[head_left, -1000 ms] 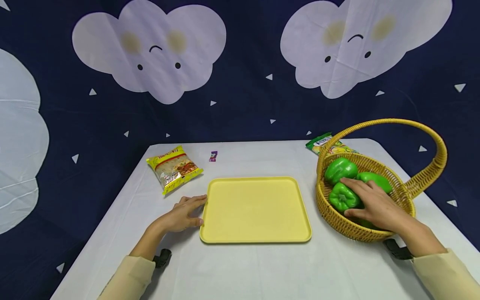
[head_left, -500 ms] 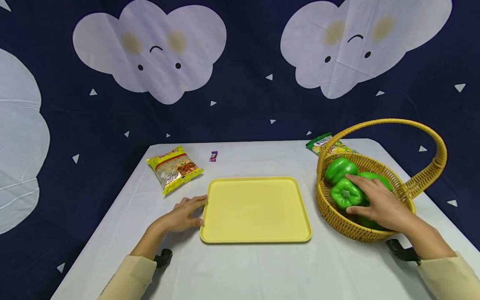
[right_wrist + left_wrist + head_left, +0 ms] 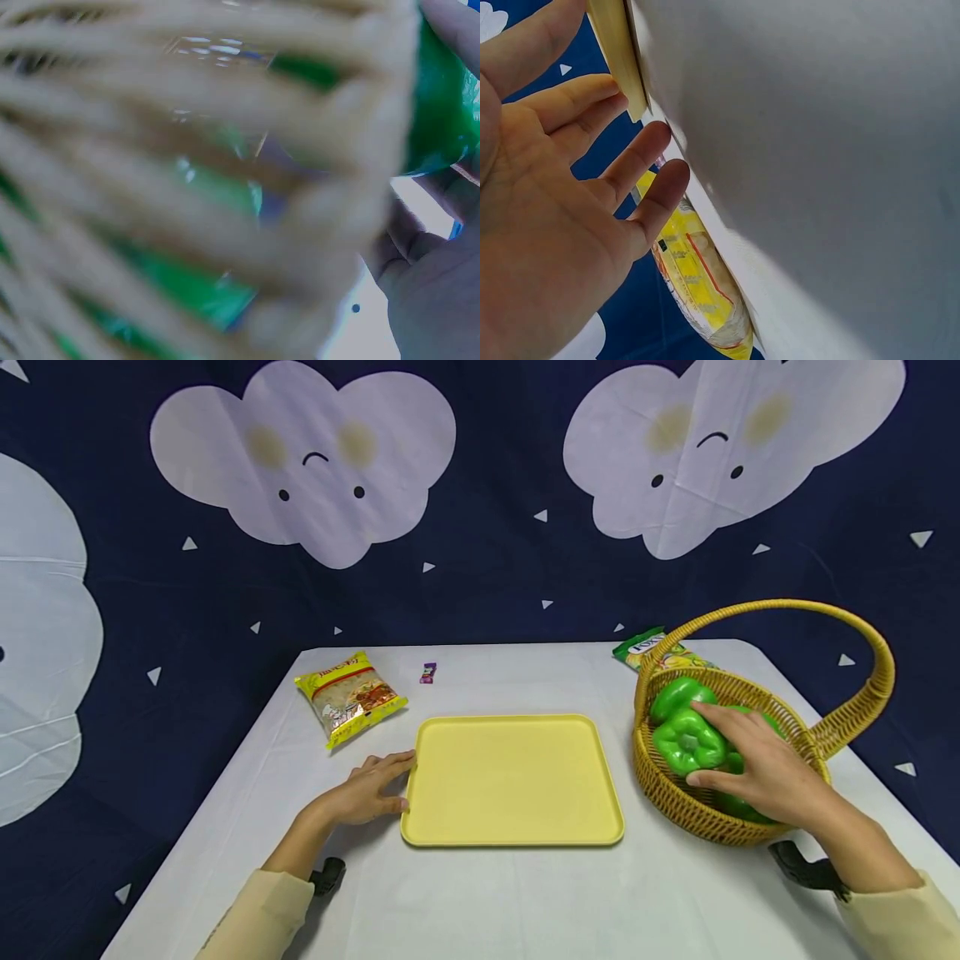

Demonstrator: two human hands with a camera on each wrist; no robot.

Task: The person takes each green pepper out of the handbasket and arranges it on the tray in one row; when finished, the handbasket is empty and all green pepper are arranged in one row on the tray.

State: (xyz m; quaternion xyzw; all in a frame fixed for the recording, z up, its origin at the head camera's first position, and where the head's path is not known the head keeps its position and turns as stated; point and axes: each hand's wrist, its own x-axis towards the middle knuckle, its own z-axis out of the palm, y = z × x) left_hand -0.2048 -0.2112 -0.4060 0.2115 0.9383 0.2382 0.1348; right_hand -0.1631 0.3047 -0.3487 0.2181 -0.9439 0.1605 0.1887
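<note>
In the head view, my right hand (image 3: 757, 768) reaches into the wicker basket (image 3: 675, 814) and grips a green bell pepper (image 3: 687, 741) between thumb and fingers. Other green peppers lie around it, among them one (image 3: 681, 695) behind; the hand partly covers several. The right wrist view shows the held pepper (image 3: 442, 105) past the blurred basket weave. My left hand (image 3: 362, 791) lies at the left edge of the yellow tray (image 3: 513, 785), fingertips and thumb right at its rim. The left wrist view shows those fingers loosely extended beside the tray edge (image 3: 619, 56).
A yellow bag of noodles (image 3: 351, 697) lies at the table's back left, with a small purple packet (image 3: 427, 672) to its right. Behind the basket is a green snack bag (image 3: 641, 646). The basket's tall handle (image 3: 780, 603) arches above it. A dark cloth with clouds hangs behind.
My right hand has closed around the front pepper and lifted it slightly within the basket, turning its stem end more toward the camera. My left hand stays at the tray's edge.
</note>
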